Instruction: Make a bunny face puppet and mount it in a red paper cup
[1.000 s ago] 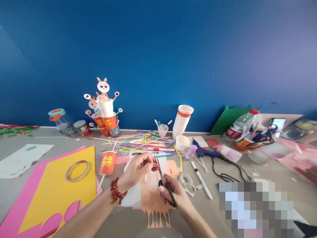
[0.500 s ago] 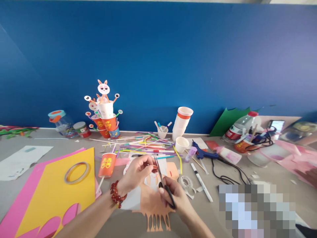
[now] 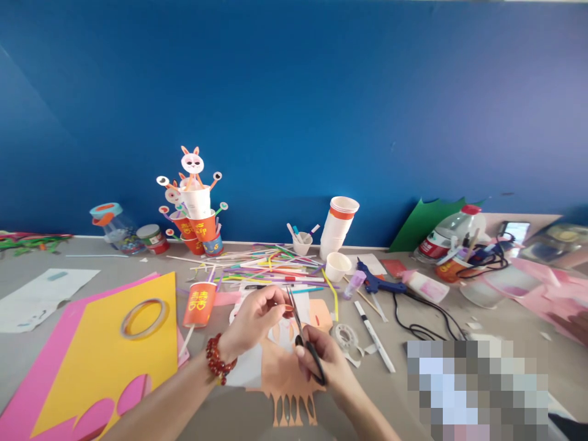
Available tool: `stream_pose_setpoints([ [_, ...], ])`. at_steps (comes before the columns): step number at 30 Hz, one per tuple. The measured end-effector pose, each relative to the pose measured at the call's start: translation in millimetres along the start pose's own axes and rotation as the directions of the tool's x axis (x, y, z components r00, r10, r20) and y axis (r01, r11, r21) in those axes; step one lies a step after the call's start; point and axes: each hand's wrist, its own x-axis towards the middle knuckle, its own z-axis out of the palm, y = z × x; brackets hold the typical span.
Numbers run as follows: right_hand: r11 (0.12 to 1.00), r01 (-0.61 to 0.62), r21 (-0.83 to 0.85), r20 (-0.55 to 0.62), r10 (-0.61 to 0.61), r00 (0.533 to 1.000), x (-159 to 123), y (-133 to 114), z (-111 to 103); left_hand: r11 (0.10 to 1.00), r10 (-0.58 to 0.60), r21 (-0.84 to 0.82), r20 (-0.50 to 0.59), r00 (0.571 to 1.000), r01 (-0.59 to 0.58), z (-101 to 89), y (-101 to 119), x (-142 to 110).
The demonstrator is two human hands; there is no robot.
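My left hand [image 3: 255,318] is closed in a pinch on a small red piece of paper [image 3: 288,312] held just above the table. My right hand [image 3: 324,361] grips black-handled scissors [image 3: 303,337], blades pointing up and away with their tips at the red piece. A red bead bracelet [image 3: 217,360] circles my left wrist. Under both hands lies an orange paper sheet [image 3: 289,392] with cut strips along its near edge, and a white printed sheet [image 3: 301,303] behind it.
Yellow and pink card [image 3: 96,361] with a tape ring [image 3: 143,318] lies left. An orange cup on a stick [image 3: 198,303], coloured straws [image 3: 266,266], white cups [image 3: 339,226], a blue glue gun [image 3: 379,283], a marker [image 3: 374,335], a tape dispenser [image 3: 345,337] and a bottle [image 3: 452,233] surround the hands.
Both hands stay almost in place; the scissors and the pinched red piece shift only slightly, and the view moves a little.
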Motion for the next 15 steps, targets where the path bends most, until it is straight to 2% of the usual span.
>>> stream_pose_setpoints([
  [15,1.000,0.014,0.009,-0.011,-0.014,1.000,1.5,7.7,-1.4,1.000,-0.020,-0.020,-0.004,1.000,0.020,0.1,0.3,1.3],
])
